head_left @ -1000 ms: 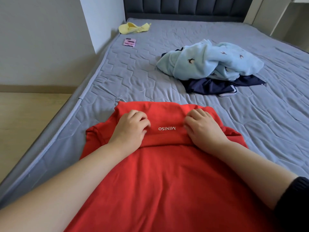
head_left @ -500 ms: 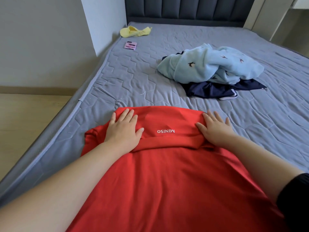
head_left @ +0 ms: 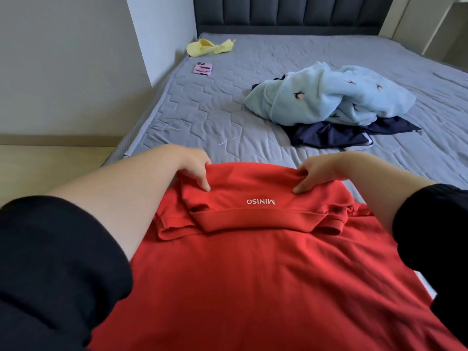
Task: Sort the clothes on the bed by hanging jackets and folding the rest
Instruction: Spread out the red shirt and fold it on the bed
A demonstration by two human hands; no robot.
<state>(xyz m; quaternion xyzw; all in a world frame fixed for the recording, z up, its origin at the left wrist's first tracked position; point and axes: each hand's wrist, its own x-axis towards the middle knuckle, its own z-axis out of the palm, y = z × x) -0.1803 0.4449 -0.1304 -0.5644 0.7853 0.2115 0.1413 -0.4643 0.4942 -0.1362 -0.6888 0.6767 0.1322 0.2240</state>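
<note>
Red shirt: The red shirt (head_left: 253, 274) lay spread over the near edge of the bed (head_left: 228, 117). Its top part was turned back, so the collar band and a white logo faced up.
Left hand: The left hand (head_left: 192, 165) gripped the far left corner of that turned-back part, fingers curled over the cloth.
Right hand: The right hand (head_left: 316, 173) pinched the far right corner in the same way. How far its fingers reached underneath I could not tell.
Step in hand: By my reading, this was a fold of the shirt, about midway.
Doing it well: Both corners ought to travel level and at one pace. The sleeve cuffs poking out at either side of the collar band need tucking in before the cloth is pressed flat.
Rest of the pile: A light blue garment (head_left: 329, 95) lay bunched on a navy garment (head_left: 334, 134), mid-bed and well apart from the shirt, not yet sorted.
Containers: No basket or hanger showed; the bed alone carried things. A yellow cloth (head_left: 207, 46) and a pink phone (head_left: 202, 69) lay near the headboard (head_left: 291, 13).
</note>
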